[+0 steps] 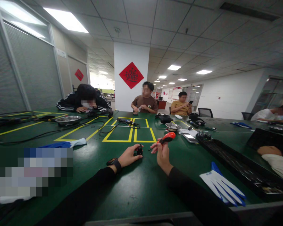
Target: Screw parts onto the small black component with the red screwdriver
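Note:
Near the middle of the green table, my left hand is closed round a small black, bottle-shaped part that stands upright, its narrow end on top. A dark watch sits on that wrist. To the right, my right hand grips a screwdriver with a red and black handle. Its handle end is raised to the right, and its thin dark shaft points down and left toward the black part. Tip and part are apart.
On the right lie a white-and-blue glove and a long black tray of small parts. A phone and a metal bowl are farther back. Another bowl and black cables are at left. Several people sit around the green table.

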`<state>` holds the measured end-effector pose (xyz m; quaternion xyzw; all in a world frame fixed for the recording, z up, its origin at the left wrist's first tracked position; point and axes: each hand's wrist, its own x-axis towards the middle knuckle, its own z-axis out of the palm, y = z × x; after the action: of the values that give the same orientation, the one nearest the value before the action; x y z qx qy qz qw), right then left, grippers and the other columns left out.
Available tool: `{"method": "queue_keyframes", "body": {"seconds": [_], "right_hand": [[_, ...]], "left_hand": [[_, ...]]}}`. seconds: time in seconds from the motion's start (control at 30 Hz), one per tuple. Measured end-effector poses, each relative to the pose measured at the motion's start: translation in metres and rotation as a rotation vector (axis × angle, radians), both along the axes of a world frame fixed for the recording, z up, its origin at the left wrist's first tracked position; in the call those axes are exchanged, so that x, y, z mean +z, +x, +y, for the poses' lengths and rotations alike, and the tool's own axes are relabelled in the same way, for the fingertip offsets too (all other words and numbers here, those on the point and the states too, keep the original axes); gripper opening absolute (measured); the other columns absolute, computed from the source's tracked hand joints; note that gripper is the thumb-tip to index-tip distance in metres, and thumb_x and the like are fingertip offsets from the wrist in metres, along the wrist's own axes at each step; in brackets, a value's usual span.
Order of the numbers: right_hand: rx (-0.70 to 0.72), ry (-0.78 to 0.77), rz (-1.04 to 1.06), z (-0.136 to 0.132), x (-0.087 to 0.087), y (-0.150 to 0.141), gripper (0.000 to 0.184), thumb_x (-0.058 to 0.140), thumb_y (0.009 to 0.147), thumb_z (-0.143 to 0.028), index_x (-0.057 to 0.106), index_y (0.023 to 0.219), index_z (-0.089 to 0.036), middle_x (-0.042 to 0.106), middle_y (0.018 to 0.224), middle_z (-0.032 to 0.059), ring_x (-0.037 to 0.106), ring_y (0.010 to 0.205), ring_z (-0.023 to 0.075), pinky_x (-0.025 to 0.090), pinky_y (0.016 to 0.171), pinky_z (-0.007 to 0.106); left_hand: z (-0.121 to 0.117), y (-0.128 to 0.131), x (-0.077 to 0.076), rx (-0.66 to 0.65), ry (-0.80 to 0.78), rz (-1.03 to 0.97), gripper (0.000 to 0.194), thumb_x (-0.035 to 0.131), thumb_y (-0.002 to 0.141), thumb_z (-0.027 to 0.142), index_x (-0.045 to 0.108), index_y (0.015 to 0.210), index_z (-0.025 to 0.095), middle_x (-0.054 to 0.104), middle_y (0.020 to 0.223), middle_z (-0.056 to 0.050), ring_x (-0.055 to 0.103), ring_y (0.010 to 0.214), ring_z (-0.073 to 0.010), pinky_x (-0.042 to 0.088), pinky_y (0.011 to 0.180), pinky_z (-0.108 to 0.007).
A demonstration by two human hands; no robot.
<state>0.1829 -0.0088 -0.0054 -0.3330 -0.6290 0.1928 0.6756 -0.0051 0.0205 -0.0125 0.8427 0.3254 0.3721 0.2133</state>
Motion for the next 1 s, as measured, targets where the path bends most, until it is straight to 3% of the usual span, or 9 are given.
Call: {"method": "queue_keyframes", "body": {"seconds": [0.17, 0.4, 1.0], "right_hand": [[0.141, 0.01, 0.037, -0.012, 0.0, -0.013, 0.025, 0.032, 0.088, -0.043, 0.035, 0.099, -0.021, 0.062, 0.078, 0.0039, 0.06, 0.054, 0.0153, 0.049, 0.05, 0.029], [0.229, -0.02, -0.056, -0.015, 0.0, -0.02, 0.024, 0.034, 0.088, -0.044, 0.037, 0.099, -0.022, 0.063, 0.08, 0.0035, 0.062, 0.059, 0.0166, 0.051, 0.056, 0.033], [0.227, -0.017, -0.024, -0.013, 0.0, -0.02, 0.024, 0.035, 0.088, -0.043, 0.037, 0.099, -0.022, 0.063, 0.082, 0.0037, 0.063, 0.059, 0.0163, 0.051, 0.055, 0.031]], "left_hand": [[-0.003, 0.0, 0.002, -0.001, 0.019, -0.002, 0.038, 0.062, 0.072, 0.028, 0.054, 0.107, 0.017, 0.063, 0.095, -0.005, 0.057, 0.086, -0.0186, 0.044, 0.079, -0.03], [-0.001, 0.001, 0.0, 0.025, 0.031, 0.005, 0.03, 0.062, 0.071, 0.03, 0.056, 0.096, 0.016, 0.062, 0.09, -0.004, 0.056, 0.08, -0.0174, 0.044, 0.073, -0.028], [-0.002, 0.002, 0.001, 0.068, 0.022, 0.006, 0.025, 0.058, 0.074, 0.03, 0.058, 0.095, 0.016, 0.063, 0.088, -0.003, 0.056, 0.079, -0.0176, 0.043, 0.074, -0.027]]}}
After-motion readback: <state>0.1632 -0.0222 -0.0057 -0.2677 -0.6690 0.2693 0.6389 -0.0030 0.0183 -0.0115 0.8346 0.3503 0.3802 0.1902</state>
